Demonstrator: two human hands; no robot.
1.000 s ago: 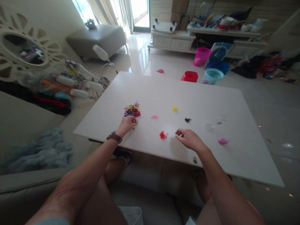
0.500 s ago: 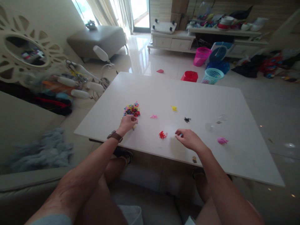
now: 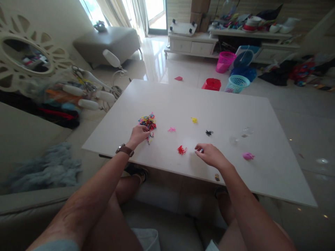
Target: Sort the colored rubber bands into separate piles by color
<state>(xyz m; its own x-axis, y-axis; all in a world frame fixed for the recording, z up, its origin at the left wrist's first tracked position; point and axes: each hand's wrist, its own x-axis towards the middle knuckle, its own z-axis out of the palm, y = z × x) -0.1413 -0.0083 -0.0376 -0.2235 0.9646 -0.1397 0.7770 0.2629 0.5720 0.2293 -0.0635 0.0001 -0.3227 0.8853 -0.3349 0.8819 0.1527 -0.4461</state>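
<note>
A mixed pile of small coloured elastic bands lies on the left part of the white table. My left hand is at the pile's near edge, fingertips pinched together over a few loose bands; whether one is caught between them is hidden. Right of it are a small pink cluster and a red cluster. Just beside the red one, my right hand hovers with curled fingers, a tiny bluish bit showing between them. Farther back sit a yellow cluster and a black cluster.
On the right of the table are a clear plastic container and a bunched pink item. A small yellow cartoon figure lies by the near edge. Beyond the table stand a red bin and a light blue basket.
My left hand has shifted slightly left and up across the pile's near edge, uncovering a few loose bands. My right hand has hardly moved.
</note>
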